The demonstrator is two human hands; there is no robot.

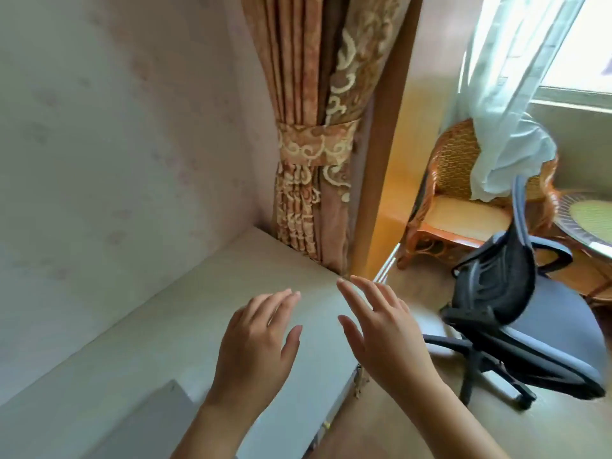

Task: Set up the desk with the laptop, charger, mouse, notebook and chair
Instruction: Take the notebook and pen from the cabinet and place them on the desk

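Black mesh chair (496,293) stands at the right of the frame, turned away and well apart from the pale desk (185,326) at lower left. Left hand (255,342) and right hand (381,332) hover spread and empty at centre. A grey laptop (159,422) corner shows bottom left. Likely next: reach right, grasp the chair and pull it in.

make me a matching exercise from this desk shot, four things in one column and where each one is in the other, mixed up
Things:
1. office chair
2. wicker chair
3. tied curtain
4. grey flat item

Places:
A. on the desk, near its front left
B. behind the desk's far corner
C. on the floor to the right of the desk
D. by the window, under the sheer curtain

Pairs: 1-C, 2-D, 3-B, 4-A
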